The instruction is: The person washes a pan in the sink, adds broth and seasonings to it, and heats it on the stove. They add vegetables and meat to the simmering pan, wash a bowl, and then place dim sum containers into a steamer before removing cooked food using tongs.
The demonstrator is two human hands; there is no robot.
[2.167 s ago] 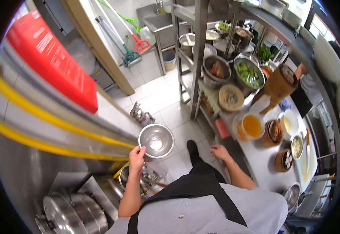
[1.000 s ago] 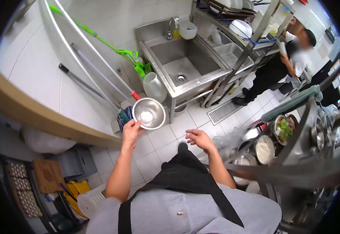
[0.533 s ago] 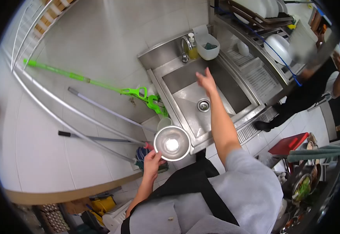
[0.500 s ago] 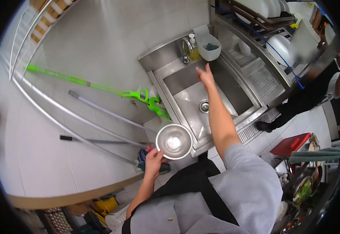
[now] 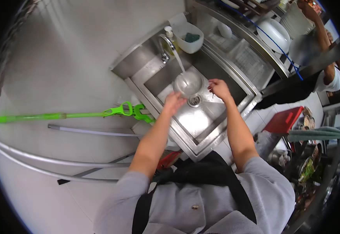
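The left hand overlaps the near-left rim of the bowl, gripping or not I cannot tell; the right hand, empty, fingers parted, hangs farther off, just right; the bowl, round, without long axis, lies beyond the left fingers, inside the sink, under water.

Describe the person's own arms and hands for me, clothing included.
The left hand and right hand are ungloved, and the forearms are bare, with no watch or bracelet visible. Short grey sleeves end near the elbows, part of a grey shirt with black straps over it. Blur hides any rings.
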